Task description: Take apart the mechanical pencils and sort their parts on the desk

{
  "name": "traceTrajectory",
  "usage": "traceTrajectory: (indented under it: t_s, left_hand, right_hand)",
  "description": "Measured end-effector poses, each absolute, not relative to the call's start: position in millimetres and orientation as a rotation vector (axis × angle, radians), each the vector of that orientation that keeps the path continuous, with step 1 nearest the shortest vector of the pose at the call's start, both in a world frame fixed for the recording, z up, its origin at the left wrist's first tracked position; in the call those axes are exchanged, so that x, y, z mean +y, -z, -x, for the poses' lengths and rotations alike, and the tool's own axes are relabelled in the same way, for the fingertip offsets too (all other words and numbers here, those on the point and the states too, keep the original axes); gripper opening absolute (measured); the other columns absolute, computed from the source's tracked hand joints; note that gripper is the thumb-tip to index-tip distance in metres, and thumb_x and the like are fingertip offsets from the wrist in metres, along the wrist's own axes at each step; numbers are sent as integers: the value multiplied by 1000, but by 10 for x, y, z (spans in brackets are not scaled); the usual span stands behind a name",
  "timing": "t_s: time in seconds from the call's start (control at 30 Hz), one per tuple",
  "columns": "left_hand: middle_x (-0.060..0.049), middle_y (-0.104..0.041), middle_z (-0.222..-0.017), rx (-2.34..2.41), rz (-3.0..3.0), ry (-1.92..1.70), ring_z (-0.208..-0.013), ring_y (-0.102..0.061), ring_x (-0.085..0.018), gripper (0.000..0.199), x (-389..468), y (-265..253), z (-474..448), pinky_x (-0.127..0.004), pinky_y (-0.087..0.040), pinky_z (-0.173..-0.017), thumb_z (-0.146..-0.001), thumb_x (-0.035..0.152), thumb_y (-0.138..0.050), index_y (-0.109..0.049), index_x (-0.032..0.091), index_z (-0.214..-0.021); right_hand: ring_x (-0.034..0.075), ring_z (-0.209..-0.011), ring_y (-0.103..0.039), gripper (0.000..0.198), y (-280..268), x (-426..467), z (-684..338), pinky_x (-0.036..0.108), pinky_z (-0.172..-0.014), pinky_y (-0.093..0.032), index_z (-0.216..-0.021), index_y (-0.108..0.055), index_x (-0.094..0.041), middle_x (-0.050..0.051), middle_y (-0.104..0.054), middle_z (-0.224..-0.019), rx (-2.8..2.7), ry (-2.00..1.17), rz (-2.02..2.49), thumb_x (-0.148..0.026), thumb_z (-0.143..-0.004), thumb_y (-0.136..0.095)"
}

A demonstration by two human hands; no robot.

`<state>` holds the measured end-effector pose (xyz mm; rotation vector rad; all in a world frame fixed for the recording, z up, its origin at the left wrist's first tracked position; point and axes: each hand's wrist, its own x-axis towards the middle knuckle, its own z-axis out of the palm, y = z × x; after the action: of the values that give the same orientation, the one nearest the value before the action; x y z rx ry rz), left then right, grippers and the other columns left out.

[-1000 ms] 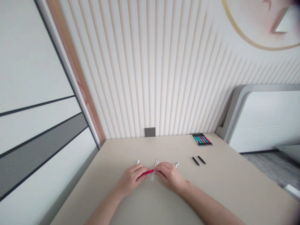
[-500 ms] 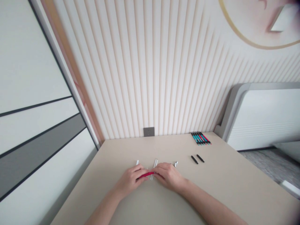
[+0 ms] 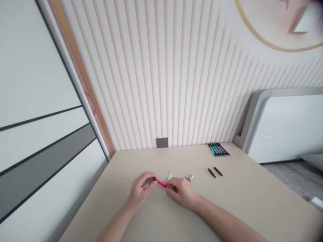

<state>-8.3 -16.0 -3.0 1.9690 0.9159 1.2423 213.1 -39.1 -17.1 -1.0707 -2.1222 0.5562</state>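
Observation:
A bright pink pen [image 3: 161,183] is held between my two hands just above the table. My left hand [image 3: 141,187] pinches its dark end with thumb and fingertips. At the other end, the fingers of my right hand [image 3: 180,190] are closed on the pink barrel. Thin clear tubes [image 3: 170,175] lie on the table beneath the pen, partly covered by my right hand. Small silvery metal pieces [image 3: 190,178] sit just beyond that hand, and two black pen parts [image 3: 215,171] lie farther right.
Toward the back right of the beige table [image 3: 141,159], several turquoise, pink and black pens [image 3: 219,149] lie in a neat row. A ribbed wall with a dark socket [image 3: 162,142] closes off the far edge. A grey and white headboard [image 3: 285,124] stands to the right.
My left hand has shifted to the pen's end, exposing its dark tip. The pen has turned, its left end now higher. More of the metal pieces show, and the view has moved slightly.

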Motion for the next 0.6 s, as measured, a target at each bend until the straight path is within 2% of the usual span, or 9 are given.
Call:
traceTrajectory:
  t_s: [0.13, 0.27, 0.37, 0.47, 0.6]
  left_hand:
    - [-5, -67, -90, 964, -1939, -1240, -74, -65, -14, 20, -159, 5, 64, -25, -57, -67, -90, 35, -59, -65, 17, -96]
    - [-4, -69, -87, 1049, -2084, -1272, -79, -66, -15, 14, -131, -4, 103, -25, -55, -73, -89, 31, -60, -66, 18, -92]
    - [-3, -68, -85, 1034, -2277, -1232, -75, -65, -14, 11, -116, 12, 122, -25, -53, -72, -90, 28, -59, -66, 19, -92]
    - [-3, -66, -83, 978, -2405, -1147, -71, -62, -14, 12, -116, 33, 116, -25, -51, -69, -91, 26, -57, -65, 20, -97]
    - [-4, -67, -90, 940, -2456, -989, -81, -63, -16, 15, -127, 41, 103, -27, -51, -76, -92, 22, -55, -64, 21, -105]
  right_hand:
    - [13, -65, -57, 14, 158, -393, -2138, 21, -61, -44, -92, -68, -21, 0, -64, -75, -2125, -548, 1046, -21, -90, -55]
    - [15, -75, -61, 20, 148, -348, -2207, 25, -69, -48, -101, -68, -22, 4, -67, -85, -2017, -540, 1032, -27, -95, -50]
    - [16, -80, -62, 24, 154, -313, -2260, 27, -74, -50, -105, -67, -21, 6, -67, -90, -1916, -540, 997, -32, -97, -47]
    - [16, -81, -62, 28, 152, -300, -2295, 27, -75, -50, -109, -66, -21, 7, -66, -91, -1893, -531, 964, -34, -99, -45]
    - [16, -81, -62, 30, 117, -313, -2330, 27, -74, -50, -110, -67, -21, 6, -65, -89, -1966, -511, 900, -37, -99, -43]
